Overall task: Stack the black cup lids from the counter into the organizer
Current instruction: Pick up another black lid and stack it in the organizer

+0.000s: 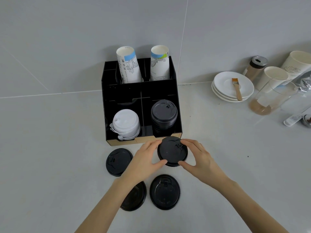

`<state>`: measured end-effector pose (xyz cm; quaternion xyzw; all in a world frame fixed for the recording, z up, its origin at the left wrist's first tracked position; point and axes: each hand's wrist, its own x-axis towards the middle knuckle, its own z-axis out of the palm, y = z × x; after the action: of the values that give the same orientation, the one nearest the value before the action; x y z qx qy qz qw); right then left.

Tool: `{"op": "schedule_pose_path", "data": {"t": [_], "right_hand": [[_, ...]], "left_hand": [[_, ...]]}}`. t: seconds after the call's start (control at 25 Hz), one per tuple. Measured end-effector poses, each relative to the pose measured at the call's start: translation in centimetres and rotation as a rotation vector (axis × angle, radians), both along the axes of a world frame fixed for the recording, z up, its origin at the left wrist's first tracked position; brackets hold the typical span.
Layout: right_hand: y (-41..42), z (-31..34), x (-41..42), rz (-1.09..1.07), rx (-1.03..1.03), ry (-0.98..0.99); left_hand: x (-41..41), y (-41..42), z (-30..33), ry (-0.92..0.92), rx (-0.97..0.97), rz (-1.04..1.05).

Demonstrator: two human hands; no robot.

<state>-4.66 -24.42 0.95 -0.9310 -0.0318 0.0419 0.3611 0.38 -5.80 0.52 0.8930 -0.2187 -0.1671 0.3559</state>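
A black organizer (122, 95) stands against the wall. Its front right compartment holds a stack of black lids (164, 115); its front left one holds white lids (126, 123). Just in front of it, my left hand (144, 158) and my right hand (198, 157) grip a black lid (171, 151) from both sides, over the counter. Three more black lids lie flat on the counter: one at the left (117, 161), one at the near middle (165, 191), and one (136, 197) partly hidden under my left forearm.
Two stacks of printed paper cups (129, 65) stand in the organizer's back compartments. At the right are stacked white saucers (223, 84) with a brush (237, 89), a glass (271, 98), paper cups (272, 78), a shaker jar (255, 67) and foil packets.
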Motion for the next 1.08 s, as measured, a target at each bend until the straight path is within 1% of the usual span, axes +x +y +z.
{"op": "schedule_pose_path", "data": {"t": [0.24, 0.4, 0.76, 1.08], "right_hand": [[-0.3, 3.2, 2.2, -0.005, -0.020, -0.117], [-0.3, 4.5, 4.6, -0.011, -0.035, -0.161], [-0.5, 4.7, 9.9, 0.001, -0.060, -0.126], [-0.5, 3.5, 11.8, 0.010, -0.082, -0.049]], "left_hand": [[2.2, 0.0, 3.0, -0.097, -0.094, 0.023], [4.3, -0.2, 4.2, -0.137, -0.067, 0.038], [8.8, -1.2, 4.3, -0.179, -0.009, 0.102], [10.3, -1.6, 2.8, -0.147, 0.039, 0.122]]}}
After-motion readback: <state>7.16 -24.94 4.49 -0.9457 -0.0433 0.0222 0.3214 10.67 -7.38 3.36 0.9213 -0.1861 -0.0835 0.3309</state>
